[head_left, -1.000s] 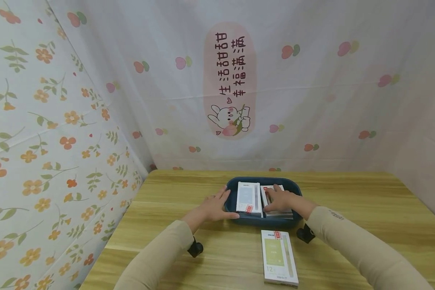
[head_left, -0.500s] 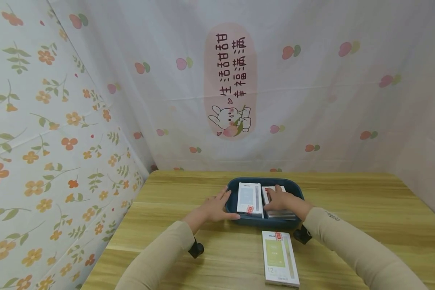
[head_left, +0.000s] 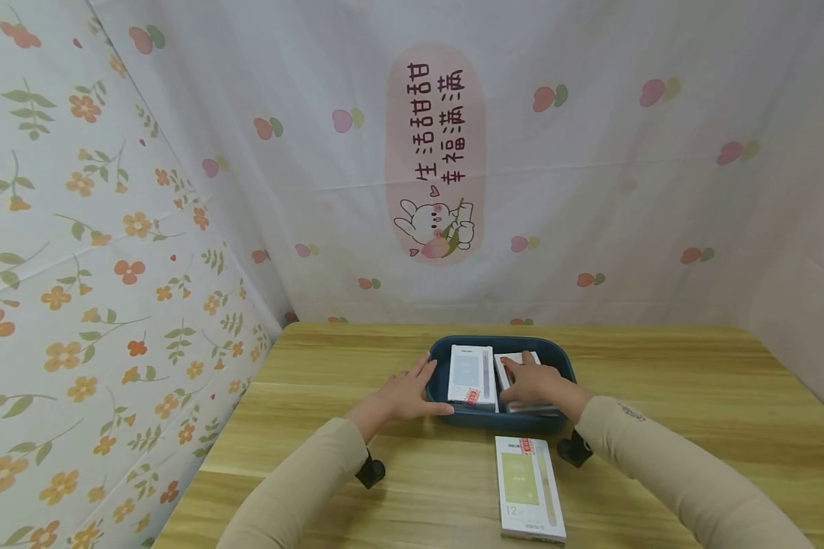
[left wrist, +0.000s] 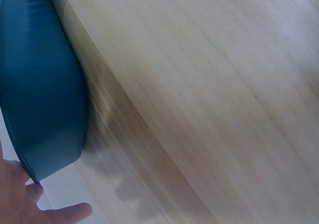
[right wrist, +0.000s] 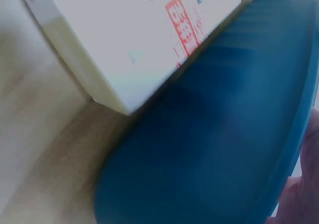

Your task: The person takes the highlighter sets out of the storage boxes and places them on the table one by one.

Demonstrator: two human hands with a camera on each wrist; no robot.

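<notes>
A dark blue plastic basket [head_left: 515, 421] stands near the table's far edge. My left hand [head_left: 401, 394] touches its left rim, fingers spread and thumb along the near side; the left wrist view shows the fingertips at the basket's corner. Inside, on the left, lies a flat white box with a pale blue panel [head_left: 467, 374], apparently on top of another. My right hand [head_left: 539, 381] reaches over the right rim and grips a second white box [head_left: 530, 406], covering most of it. In the right wrist view only a bit of the hand [right wrist: 301, 184] shows.
Directly in front of the basket, a white box with a green panel [head_left: 527, 488] and a red sticker lies flat on the wooden table [head_left: 316, 488]. Patterned white curtains [head_left: 302, 191] hang behind and to the left.
My right hand has shifted very slightly on the box in the basket. The left hand, the basket and the other boxes have stayed in place.
</notes>
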